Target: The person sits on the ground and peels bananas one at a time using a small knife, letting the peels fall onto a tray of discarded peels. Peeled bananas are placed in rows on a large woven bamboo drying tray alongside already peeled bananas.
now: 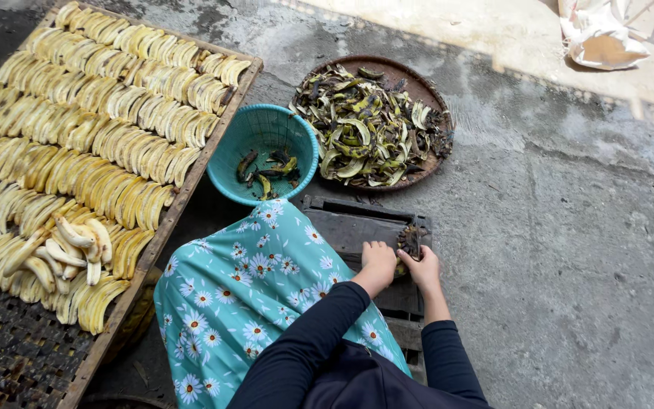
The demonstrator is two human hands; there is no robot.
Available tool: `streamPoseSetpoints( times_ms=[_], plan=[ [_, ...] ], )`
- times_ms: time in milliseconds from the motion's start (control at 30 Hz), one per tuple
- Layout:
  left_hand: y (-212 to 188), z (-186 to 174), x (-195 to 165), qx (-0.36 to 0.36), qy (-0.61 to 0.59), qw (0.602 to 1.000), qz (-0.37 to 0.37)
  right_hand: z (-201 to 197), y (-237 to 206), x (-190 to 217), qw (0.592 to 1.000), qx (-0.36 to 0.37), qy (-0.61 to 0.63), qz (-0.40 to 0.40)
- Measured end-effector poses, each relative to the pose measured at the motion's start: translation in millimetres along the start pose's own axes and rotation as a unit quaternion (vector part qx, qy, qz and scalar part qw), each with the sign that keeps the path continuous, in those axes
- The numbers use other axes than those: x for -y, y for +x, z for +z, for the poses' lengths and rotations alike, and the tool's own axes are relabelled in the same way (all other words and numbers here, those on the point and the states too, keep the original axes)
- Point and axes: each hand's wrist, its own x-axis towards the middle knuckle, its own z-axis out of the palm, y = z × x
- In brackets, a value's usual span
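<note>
My left hand [378,259] and my right hand [422,266] are close together over a dark wooden board [346,224] on the ground. Both grip a dark, blackened banana [409,241] whose end sticks up above my fingers. A bit of yellow flesh shows between the hands. My knee, under teal flowered cloth [247,295], lies to the left of the hands. A teal plastic basket [263,154] with a few dark peels stands just beyond the knee.
A wide round tray [410,82] piled with dark banana peels lies behind the board. At left a long wooden-framed mesh rack [191,178] carries rows of peeled yellow bananas, with several loose whole ones on top. A white bag [599,38] rests at top right on concrete.
</note>
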Motion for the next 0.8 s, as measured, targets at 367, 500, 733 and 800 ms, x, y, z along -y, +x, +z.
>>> streamPoseSetpoints(
  times_ms=[367,500,733,800],
  plan=[
    [-10.2,-5.5,19.3,-0.198,-0.300,0.933,0.012,7.5,26.9,29.0,0.920,0.095,0.352,0.145],
    [-3.0,-14.5,25.3,-0.247,-0.274,0.929,-0.026,12.2,39.5,37.2,0.868,0.117,0.460,0.145],
    [-4.2,-24.1,49.4,-0.313,-0.284,0.881,-0.213,-8.6,102.1,60.4,0.853,0.029,0.490,0.179],
    [-2.3,-28.0,52.9,-0.337,-0.298,0.866,-0.219,-15.3,129.2,81.6,0.882,0.026,0.451,0.137]
  ],
)
